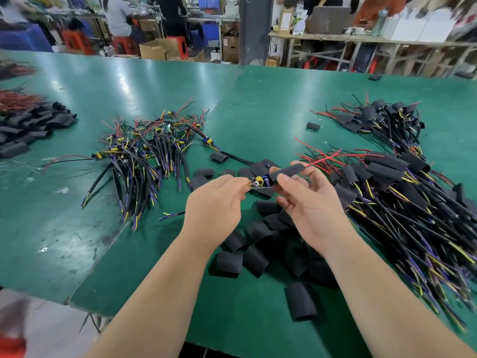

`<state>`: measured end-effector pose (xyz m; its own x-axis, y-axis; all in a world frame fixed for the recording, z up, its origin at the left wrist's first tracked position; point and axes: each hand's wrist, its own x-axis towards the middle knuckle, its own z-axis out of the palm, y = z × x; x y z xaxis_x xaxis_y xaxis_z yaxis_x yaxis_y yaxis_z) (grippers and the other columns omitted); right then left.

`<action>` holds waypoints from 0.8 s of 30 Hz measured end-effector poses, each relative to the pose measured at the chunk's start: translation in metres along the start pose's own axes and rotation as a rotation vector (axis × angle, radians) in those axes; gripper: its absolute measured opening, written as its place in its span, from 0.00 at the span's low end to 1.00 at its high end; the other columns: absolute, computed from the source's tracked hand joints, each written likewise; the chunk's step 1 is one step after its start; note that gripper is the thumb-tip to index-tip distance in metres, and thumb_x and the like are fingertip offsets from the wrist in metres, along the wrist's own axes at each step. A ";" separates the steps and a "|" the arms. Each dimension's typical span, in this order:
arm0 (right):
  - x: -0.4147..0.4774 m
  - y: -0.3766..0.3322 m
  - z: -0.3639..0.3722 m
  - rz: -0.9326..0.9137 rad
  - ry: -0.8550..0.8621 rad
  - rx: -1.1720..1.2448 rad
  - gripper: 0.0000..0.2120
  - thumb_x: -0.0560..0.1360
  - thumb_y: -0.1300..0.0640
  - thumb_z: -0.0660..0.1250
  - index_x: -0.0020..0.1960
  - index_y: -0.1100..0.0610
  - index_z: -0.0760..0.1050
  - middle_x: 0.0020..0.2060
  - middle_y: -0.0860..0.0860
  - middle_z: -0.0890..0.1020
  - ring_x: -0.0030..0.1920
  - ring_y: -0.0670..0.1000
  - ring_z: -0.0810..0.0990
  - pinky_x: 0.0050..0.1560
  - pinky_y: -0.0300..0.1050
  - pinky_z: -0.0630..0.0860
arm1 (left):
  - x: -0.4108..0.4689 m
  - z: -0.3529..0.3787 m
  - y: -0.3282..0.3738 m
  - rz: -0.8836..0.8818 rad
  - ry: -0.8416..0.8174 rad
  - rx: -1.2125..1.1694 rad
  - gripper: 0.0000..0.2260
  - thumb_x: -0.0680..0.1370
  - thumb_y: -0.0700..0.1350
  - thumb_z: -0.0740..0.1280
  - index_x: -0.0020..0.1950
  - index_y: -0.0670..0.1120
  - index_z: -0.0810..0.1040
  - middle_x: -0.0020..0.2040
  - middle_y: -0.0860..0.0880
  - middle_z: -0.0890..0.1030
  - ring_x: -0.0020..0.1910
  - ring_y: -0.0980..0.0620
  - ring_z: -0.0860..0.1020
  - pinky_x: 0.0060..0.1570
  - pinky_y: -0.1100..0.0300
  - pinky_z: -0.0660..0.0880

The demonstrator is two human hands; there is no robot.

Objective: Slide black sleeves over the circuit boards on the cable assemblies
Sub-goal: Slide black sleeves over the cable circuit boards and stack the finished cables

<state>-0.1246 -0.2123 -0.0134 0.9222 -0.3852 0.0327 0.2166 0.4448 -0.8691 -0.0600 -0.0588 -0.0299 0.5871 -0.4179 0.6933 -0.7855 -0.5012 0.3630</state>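
My left hand [218, 202] pinches the near end of a small circuit board [259, 181] with yellow and purple parts on it. My right hand [309, 202] pinches a black sleeve [290, 171] whose open end sits against the board's right end. Red wires stick out of the sleeve's far end toward the right. Loose black sleeves [260, 249] lie in a heap on the green table [129, 83] under and in front of my hands.
Bare cable assemblies [144, 153] are piled at centre left. Sleeved assemblies [392, 182] are stacked at right, with another bundle [382, 120] behind. More black sleeves [28, 127] lie at far left. People sit at benches in the background.
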 end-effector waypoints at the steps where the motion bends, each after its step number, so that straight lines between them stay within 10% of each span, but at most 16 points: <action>1: 0.000 0.001 0.000 -0.018 -0.005 -0.026 0.13 0.72 0.68 0.68 0.48 0.53 0.70 0.36 0.46 0.85 0.38 0.45 0.83 0.34 0.35 0.75 | 0.000 0.000 0.000 -0.003 0.002 -0.001 0.11 0.75 0.37 0.60 0.46 0.41 0.83 0.36 0.49 0.80 0.34 0.46 0.78 0.31 0.52 0.76; 24: -0.004 0.000 -0.003 -0.034 -0.053 -0.062 0.17 0.61 0.60 0.74 0.46 0.59 0.70 0.38 0.54 0.86 0.38 0.51 0.85 0.31 0.37 0.74 | -0.001 0.004 0.004 0.035 0.043 -0.035 0.12 0.69 0.30 0.63 0.45 0.41 0.83 0.36 0.50 0.80 0.34 0.45 0.78 0.29 0.53 0.75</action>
<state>-0.1291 -0.2134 -0.0148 0.9309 -0.3549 0.0870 0.2289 0.3807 -0.8959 -0.0635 -0.0631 -0.0314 0.5507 -0.4015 0.7318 -0.8124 -0.4594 0.3592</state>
